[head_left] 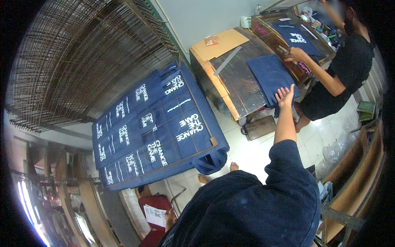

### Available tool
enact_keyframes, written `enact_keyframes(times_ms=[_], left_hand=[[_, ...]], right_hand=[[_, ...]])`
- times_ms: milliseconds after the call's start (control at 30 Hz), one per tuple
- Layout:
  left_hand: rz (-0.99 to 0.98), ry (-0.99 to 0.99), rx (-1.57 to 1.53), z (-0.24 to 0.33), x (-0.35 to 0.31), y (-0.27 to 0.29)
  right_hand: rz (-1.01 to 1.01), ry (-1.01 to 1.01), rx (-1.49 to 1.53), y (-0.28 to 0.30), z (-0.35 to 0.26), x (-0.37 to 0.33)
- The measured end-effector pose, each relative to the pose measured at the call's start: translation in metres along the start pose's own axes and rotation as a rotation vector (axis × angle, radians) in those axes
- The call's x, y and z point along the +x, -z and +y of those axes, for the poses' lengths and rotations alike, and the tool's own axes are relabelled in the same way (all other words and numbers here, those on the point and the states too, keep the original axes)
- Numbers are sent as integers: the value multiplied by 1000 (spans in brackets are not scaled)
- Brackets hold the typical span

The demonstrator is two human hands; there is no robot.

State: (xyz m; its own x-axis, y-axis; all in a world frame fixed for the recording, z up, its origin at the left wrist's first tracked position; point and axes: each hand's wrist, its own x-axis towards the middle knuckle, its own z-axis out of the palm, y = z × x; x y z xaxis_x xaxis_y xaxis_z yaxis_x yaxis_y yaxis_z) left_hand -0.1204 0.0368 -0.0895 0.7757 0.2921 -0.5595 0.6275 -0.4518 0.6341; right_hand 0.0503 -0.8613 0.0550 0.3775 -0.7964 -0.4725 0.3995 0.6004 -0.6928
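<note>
My right hand [284, 97] is stretched out, palm up, with its fingers spread and nothing in them. It is at the near edge of a stack of folded dark blue cloth bags [269, 74] on a worn dark table; whether it touches them I cannot tell. My left hand [170, 217] hangs low beside a dark red chair [154, 201] that carries printed paper sheets [155, 215]; its fingers are too small and partly hidden to read. Several blue bags with white print [152, 123] lie spread in layers on a wire rack to the left.
A co-worker in black [341, 78] stands at the right, by a slanted board [263, 33] with a printed blue cloth [294, 39]. Brown card [220, 43] and a grey metal strip [227, 61] lie on the table [242, 96]. Raised wire racks [90, 49] fill the upper left.
</note>
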Motion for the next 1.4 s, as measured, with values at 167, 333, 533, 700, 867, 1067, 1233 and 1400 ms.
enact_keyframes(times_ms=[167,333,533,700,867,1067,1233,1400], left_hand=[[114,-28,416,99,-54,-4],[154,-419,208,92,-41,-15],[22,-363,-231,254,-57,-82],[-1182,82,-902,405,-109,-133],[-1425,29,-1555,450,-94,-106],[-913,-81,-1469,430,-59,-8],[-616,-237,-1190,453,6,53],[-44,-628,-656,450,132,55]], right_hand=[[-196,-45,160,-14,3,2],[-97,6,328,-12,45,52],[-5,191,36,-102,36,-92],[-505,362,-354,-151,-2,-226],[-865,104,-504,-204,-13,-367],[-1086,-75,-748,-235,41,-412],[-984,-58,-972,-277,110,-377],[-1064,49,-994,-286,207,-317]])
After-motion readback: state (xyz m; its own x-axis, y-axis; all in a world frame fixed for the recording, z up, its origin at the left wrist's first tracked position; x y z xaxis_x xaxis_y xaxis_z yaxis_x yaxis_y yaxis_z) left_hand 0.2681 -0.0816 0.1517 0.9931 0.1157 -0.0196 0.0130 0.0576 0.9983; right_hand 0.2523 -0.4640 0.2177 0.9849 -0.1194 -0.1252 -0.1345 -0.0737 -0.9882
